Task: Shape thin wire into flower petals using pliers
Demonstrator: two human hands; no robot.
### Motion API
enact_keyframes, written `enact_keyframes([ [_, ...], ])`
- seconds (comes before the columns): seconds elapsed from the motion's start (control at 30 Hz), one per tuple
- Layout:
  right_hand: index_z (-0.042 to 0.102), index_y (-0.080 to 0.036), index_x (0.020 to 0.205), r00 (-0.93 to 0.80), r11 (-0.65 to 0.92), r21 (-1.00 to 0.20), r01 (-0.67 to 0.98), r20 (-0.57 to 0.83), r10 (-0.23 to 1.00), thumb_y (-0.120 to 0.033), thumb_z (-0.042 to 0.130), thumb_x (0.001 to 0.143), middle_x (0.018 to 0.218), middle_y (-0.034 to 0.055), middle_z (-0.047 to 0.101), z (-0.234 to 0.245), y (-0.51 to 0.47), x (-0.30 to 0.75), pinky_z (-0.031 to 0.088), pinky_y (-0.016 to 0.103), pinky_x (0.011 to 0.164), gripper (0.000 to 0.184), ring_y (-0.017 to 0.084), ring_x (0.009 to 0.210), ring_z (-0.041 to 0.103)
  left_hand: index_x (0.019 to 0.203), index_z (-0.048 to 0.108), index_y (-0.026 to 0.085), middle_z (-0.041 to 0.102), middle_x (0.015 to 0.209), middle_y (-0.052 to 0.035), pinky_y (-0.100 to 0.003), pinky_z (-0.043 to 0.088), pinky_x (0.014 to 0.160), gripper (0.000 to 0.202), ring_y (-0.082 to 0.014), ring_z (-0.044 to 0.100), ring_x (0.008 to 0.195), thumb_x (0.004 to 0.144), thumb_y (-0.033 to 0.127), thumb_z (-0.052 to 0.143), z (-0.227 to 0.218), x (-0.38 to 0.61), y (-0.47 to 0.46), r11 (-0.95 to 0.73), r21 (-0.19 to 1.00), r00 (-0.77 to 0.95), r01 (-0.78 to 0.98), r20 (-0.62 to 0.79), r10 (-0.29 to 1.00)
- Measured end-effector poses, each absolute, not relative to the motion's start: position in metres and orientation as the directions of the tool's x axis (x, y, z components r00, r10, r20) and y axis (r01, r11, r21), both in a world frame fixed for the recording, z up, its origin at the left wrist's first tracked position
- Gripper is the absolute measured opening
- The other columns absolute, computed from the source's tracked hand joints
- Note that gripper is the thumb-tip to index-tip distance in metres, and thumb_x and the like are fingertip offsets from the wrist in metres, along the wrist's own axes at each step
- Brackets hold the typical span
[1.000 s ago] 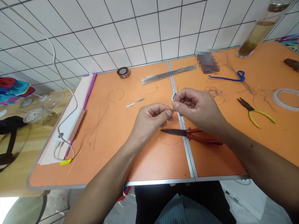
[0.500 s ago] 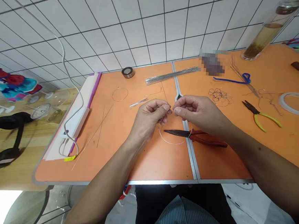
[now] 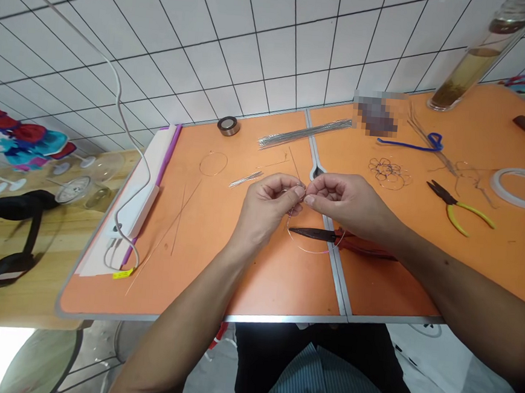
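Note:
Thumb and fingers of my left hand [image 3: 271, 200] pinch a thin wire ring [image 3: 313, 251], whose loop hangs down over the table. My right hand [image 3: 342, 197] meets it at the fingertips, also closed in a pinch on the wire; the exact spot is hidden between the fingers. Below my hands lie long-nose pliers [image 3: 316, 233] with red handles, partly behind the ring and my right wrist. Another wire ring [image 3: 213, 163] and a small bundle of short wires [image 3: 245, 179] lie left of my hands. A flower-shaped wire piece [image 3: 387, 172] rests to the right.
Along the back are a roll of tape [image 3: 228, 125] and a bundle of straight wires [image 3: 304, 133]. On the right lie yellow-handled pliers [image 3: 452, 205], a blue pipe cleaner [image 3: 407, 145], a white ring [image 3: 495, 181] and a tall glass bottle [image 3: 465, 73]. A power strip [image 3: 138, 217] sits left.
My right fingertips have come left to touch the left ones at the wire. The hanging ring has shifted slightly right, and the view has moved a little.

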State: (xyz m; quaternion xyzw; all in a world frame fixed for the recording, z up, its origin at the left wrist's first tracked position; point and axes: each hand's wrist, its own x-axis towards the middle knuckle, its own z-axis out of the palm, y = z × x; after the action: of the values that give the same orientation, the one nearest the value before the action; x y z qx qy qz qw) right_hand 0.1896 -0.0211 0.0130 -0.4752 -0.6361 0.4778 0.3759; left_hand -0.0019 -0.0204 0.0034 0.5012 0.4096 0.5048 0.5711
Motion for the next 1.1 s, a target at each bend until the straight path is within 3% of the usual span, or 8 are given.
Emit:
enact_keyframes([
  [0.27, 0.069, -0.021, 0.081, -0.256, 0.123, -0.955, 0.27, 0.051, 0.965, -0.029, 0.077, 0.086, 0.064, -0.0066, 0.044, 0.007, -0.018, 0.188, 0.027, 0.029, 0.053, 0.013, 0.01, 0.058, 0.036, 0.08, 0.077, 0.018, 0.071, 0.072, -0.0006, -0.023, 0.053, 0.058, 0.02, -0.0104, 0.064, 0.06, 0.082, 0.033, 0.09, 0.002, -0.001, -0.021, -0.065, 0.992, 0.131, -0.112, 0.079, 0.988],
  [0.73, 0.067, -0.02, 0.08, -0.228, 0.09, -0.954, 0.286, 0.023, 0.973, -0.031, 0.076, 0.087, 0.064, -0.0068, 0.04, 0.009, -0.019, 0.185, 0.024, 0.03, 0.055, 0.016, 0.01, 0.059, 0.034, 0.081, 0.075, 0.019, 0.072, 0.075, -0.0008, -0.024, 0.055, 0.061, 0.014, -0.0114, 0.066, 0.064, 0.086, 0.03, 0.084, 0.001, -0.001, -0.021, -0.154, 0.987, 0.135, -0.043, 0.158, 0.978],
  [1.1, 0.064, -0.021, 0.077, -0.183, 0.184, -0.908, 0.376, 0.122, 0.975, -0.024, 0.071, 0.08, 0.061, -0.0068, 0.041, 0.004, -0.021, 0.18, 0.028, 0.03, 0.056, 0.008, 0.011, 0.059, 0.035, 0.078, 0.075, 0.02, 0.071, 0.072, -0.0007, -0.025, 0.052, 0.06, 0.013, -0.0118, 0.062, 0.062, 0.088, 0.026, 0.08, -0.001, 0.003, -0.023, -0.186, 0.983, 0.111, 0.0, 0.185, 0.976],
])
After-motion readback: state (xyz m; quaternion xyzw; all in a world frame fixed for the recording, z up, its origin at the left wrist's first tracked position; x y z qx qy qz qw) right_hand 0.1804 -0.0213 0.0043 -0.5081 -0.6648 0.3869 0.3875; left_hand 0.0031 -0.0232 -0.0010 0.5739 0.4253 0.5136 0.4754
